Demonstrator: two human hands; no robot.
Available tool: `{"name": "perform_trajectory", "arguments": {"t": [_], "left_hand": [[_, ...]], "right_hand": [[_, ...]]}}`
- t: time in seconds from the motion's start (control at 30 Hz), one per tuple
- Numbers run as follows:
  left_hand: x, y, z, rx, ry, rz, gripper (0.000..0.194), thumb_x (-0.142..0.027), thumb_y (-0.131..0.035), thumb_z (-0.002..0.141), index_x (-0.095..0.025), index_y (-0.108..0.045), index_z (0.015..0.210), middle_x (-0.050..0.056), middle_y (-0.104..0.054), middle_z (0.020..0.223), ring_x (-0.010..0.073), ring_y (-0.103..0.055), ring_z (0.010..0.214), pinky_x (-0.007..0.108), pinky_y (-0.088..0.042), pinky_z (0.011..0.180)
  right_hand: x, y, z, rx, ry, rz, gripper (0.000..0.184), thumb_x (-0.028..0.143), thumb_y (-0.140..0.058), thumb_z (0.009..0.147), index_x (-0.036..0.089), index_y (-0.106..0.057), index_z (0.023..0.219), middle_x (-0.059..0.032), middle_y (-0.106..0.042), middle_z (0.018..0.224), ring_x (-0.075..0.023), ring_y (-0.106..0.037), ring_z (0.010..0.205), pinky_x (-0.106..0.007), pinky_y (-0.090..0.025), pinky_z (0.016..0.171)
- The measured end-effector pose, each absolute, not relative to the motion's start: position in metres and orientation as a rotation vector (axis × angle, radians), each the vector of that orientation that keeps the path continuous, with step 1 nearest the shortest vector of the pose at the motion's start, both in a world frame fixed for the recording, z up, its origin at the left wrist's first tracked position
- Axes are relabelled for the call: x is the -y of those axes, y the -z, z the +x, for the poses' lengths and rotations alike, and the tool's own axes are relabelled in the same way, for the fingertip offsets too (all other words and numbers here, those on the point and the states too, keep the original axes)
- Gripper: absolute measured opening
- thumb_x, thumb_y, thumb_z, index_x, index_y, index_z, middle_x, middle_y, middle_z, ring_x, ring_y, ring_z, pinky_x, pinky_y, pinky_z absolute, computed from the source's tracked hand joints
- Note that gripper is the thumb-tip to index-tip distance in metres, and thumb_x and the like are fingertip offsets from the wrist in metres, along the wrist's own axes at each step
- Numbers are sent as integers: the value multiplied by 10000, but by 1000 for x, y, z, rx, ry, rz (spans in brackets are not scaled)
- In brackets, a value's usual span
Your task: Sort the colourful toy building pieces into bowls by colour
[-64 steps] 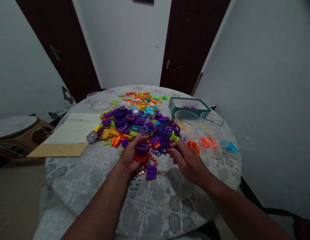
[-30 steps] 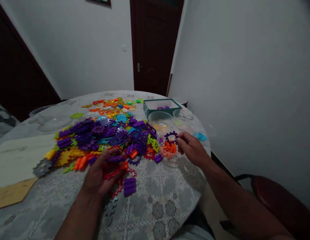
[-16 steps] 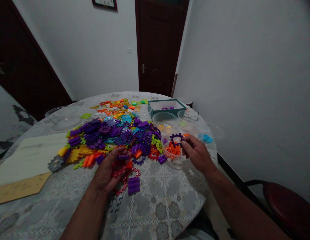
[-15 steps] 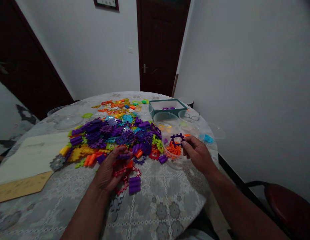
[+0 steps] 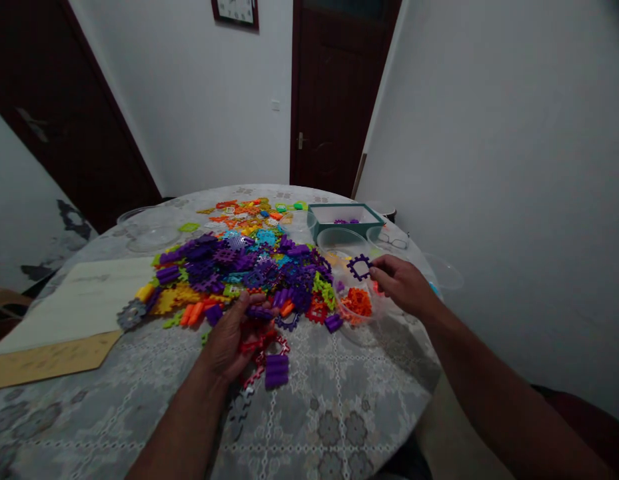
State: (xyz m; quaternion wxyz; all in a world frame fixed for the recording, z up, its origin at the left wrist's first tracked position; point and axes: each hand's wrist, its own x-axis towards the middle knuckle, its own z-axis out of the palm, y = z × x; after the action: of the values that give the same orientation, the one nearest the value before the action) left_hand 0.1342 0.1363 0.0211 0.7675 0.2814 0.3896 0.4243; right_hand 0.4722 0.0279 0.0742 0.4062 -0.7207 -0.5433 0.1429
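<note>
Pinched in my right hand (image 5: 402,285) is a dark purple toothed ring piece (image 5: 360,268), a hollow plastic building piece. It hangs above the clear tub (image 5: 343,245) area and a heap of orange pieces (image 5: 356,303) in a clear container. My left hand (image 5: 228,343), palm up with curled fingers, cradles a purple piece (image 5: 260,312) and red toothed pieces (image 5: 253,339). A purple ridged block (image 5: 276,371) lies on the cloth just right of it. Beyond my left hand spreads a large pile of mostly purple toothed pieces (image 5: 219,260).
A green-rimmed box (image 5: 346,230) with some purple pieces stands at the back right, near glasses (image 5: 395,241). Clear lids (image 5: 154,237) lie at the far left. Cardboard with paper (image 5: 59,360) covers the left side. Orange pieces (image 5: 234,217) lie at the back of the patterned tablecloth (image 5: 319,407).
My right hand has carried the purple toothed ring from the pile rightward to the clear tubs, then raised it slightly. My left hand keeps its pieces. The view turned right, then partly back left.
</note>
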Motion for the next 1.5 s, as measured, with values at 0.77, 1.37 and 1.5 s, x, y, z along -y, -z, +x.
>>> {"name": "perform_trajectory", "arguments": {"t": [0.77, 1.37, 1.5], "left_hand": [[-135, -7, 137, -582, -871, 547, 470, -568, -667, 995, -102, -716, 1032, 125, -756, 855, 179, -725, 605, 288, -626, 559], [-130, -1, 137, -612, -873, 889, 329, -299, -827, 865, -108, -752, 1121, 154, -793, 946, 230, -773, 777, 285, -618, 589], [-130, 0, 138, -646, -886, 869, 308, -289, -810, 868, -108, -742, 1108, 176, -793, 994, 241, -779, 806, 284, -614, 585]], "right_hand": [[-77, -96, 316, 2324, -370, -1307, 350, 272, -668, 1013, 242, -699, 1361, -94, -782, 1239, -253, -730, 1102, -398, -555, 965], [-96, -60, 330, 1271, -1313, -1414, 276, 418, -809, 824, 223, -657, 945, 30, -670, 698, -139, -632, 576, -255, -516, 538], [-94, -55, 342, 1177, -1352, -1391, 276, 406, -832, 818, 225, -666, 944, 11, -698, 743, -141, -659, 615, -272, -567, 592]]}}
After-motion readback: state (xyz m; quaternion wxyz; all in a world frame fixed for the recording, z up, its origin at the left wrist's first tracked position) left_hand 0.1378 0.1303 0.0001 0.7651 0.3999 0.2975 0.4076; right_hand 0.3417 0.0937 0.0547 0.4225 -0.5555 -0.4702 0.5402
